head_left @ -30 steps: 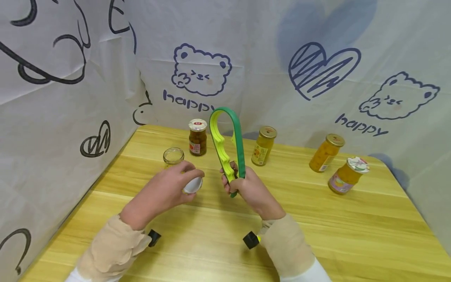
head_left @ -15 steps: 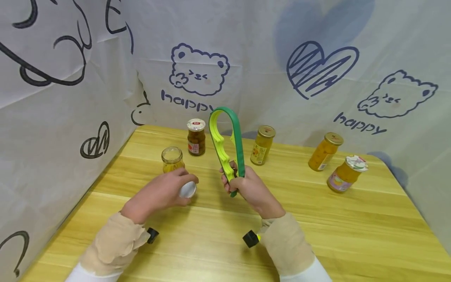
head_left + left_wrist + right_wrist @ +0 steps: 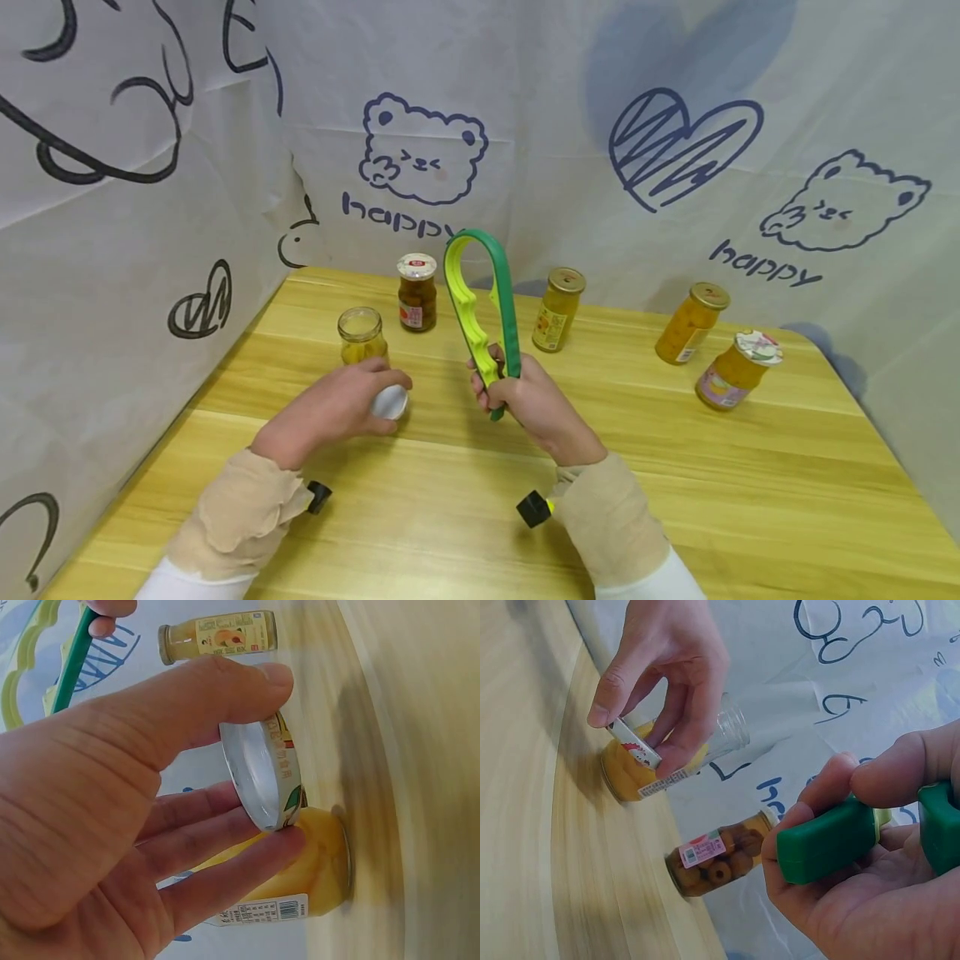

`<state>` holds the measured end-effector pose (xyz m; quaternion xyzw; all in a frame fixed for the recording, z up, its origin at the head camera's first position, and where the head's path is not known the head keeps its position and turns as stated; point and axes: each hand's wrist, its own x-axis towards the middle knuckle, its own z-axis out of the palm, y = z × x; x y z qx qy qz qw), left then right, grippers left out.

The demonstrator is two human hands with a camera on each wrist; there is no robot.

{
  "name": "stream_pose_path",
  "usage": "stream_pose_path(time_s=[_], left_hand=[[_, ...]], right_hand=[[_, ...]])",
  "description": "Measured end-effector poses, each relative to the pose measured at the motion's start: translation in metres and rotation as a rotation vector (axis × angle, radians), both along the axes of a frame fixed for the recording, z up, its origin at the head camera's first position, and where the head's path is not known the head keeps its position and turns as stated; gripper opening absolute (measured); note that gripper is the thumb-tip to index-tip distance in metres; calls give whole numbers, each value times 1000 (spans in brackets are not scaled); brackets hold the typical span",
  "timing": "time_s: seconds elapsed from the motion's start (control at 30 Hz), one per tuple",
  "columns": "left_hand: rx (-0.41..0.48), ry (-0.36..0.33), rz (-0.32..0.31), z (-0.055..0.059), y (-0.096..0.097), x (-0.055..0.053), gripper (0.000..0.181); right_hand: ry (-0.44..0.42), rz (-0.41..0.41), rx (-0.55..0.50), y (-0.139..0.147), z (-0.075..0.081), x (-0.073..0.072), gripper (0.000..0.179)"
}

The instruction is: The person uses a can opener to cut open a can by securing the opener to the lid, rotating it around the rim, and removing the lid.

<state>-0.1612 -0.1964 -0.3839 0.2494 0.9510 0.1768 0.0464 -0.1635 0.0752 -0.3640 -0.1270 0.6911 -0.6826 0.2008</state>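
My left hand (image 3: 330,410) pinches a round metal jar lid (image 3: 390,403) between thumb and fingertips. Tilted on edge, the lid shows its pale inside toward the palm in the left wrist view, with printing on its rim (image 3: 289,780). Just behind that hand stands an uncapped glass jar (image 3: 363,340) of yellow fruit pieces, its lower part hidden by the fingers. The right hand (image 3: 536,410) grips the handles of a green jar opener (image 3: 507,304), whose lime-coloured notched inner side faces left. Its loop points up, well above the table. In the right wrist view the green handle end (image 3: 829,841) lies across the fingers.
A dark fruit jar (image 3: 417,300) with a white lid stands at the back left. Behind the opener is a tall yellow jar (image 3: 557,317). Two more orange jars, one gold-lidded (image 3: 688,329) and one white-lidded (image 3: 731,379), stand right. White cloth walls (image 3: 540,167) bound the wooden table (image 3: 450,517).
My left hand has moved left and slightly down with the lid, so more of the uncapped jar shows behind it. The right hand and the jar opener have stayed nearly still.
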Motion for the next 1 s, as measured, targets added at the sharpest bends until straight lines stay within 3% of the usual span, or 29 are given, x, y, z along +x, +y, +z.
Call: stream_pose_path(time_s=[0.27,0.53,0.77,1.0], left_hand=[[-78,-54,-24,-5,-3,-3,47],[-135,-154,25,-3,-1,3,37],[-151,-133,9,0,-1,5,31],[-157,-108,32,-1,-2,4,26]], right_hand=[[1,-5,-1,0,0,2,48],[4,-11,1,-1,1,3,46],[4,-10,3,0,1,2,46],[-1,-12,10,1,1,2,45]])
